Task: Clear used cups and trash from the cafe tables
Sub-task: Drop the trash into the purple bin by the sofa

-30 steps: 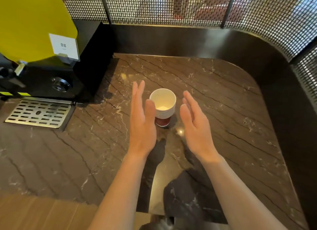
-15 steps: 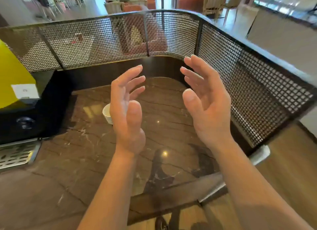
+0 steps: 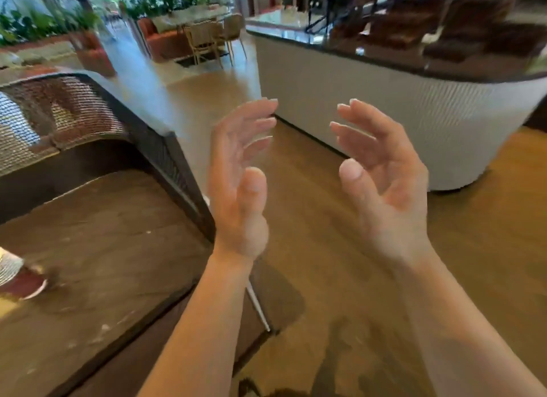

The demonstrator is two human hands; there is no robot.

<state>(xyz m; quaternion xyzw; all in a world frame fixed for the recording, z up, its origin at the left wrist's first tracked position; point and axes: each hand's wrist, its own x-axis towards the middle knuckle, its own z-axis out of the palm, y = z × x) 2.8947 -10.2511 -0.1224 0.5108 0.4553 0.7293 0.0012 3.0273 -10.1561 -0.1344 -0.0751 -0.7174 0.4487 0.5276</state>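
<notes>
In the head view, the brown veined marble countertop (image 3: 112, 248) filled the lower left of the picture. The white ribbed paper cup with a dark red base (image 3: 11, 274) sat on that countertop at its left side, cut off by the frame edge and blurred, so whether it stood quite upright could not be told. Nothing touched the cup.

The left hand (image 3: 236, 189) was raised just past the countertop's right corner, palm turned inward, fingers loosely spread and only slightly bent, holding nothing. The right hand (image 3: 384, 189) was raised further right of the countertop, over the floor, palm facing the left hand, its fingers relaxed and gently curved, also holding nothing. The two hands were apart, with a clear gap between them, and both were well away from the cup.

A dark metal mesh screen (image 3: 59, 112) rose along the far and right edges of the countertop. To the right of the countertop lay a brown wooden floor (image 3: 325, 278). Across that floor from the countertop stood a rounded white ribbed counter with a dark glossy top (image 3: 384, 115). Far beyond the countertop were pale wooden chairs (image 3: 204, 41), an orange sofa (image 3: 165, 41) and green plants (image 3: 29, 23), all blurred.
</notes>
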